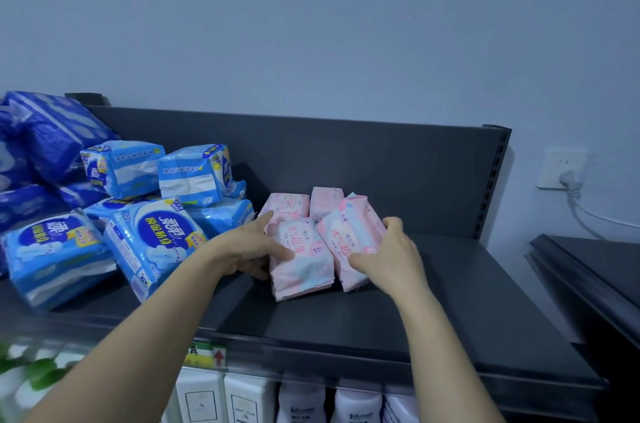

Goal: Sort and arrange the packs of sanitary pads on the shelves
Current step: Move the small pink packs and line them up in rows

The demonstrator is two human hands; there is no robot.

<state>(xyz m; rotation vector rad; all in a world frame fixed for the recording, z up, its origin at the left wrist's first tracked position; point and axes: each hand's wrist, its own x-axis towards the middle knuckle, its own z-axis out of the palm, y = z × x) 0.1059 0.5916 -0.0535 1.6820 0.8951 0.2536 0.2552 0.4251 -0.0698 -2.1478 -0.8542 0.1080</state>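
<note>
Entry: two soft pink plastic pad packs, standing just right of the light-blue pack pile [149,235]. My left hand [256,246] is gripping the upright pack [301,266]. My right hand [388,256] is gripping the tilted pack [349,235] farther from the pile.

Two bare forearms are reaching from the near edge toward the far middle, drawing closer together at the wrists. The left hand [254,246] is turning its palm to the right. Its thumb is pressing across the top of the left pink pack [301,272], its index finger is stretching straight toward the far side, and its lower fingers are curling against the pack's left edge. The right hand [393,254] is gripping the right pink pack [349,232], fingers wrapping over its far right edge, thumb pressing its near face.
</note>
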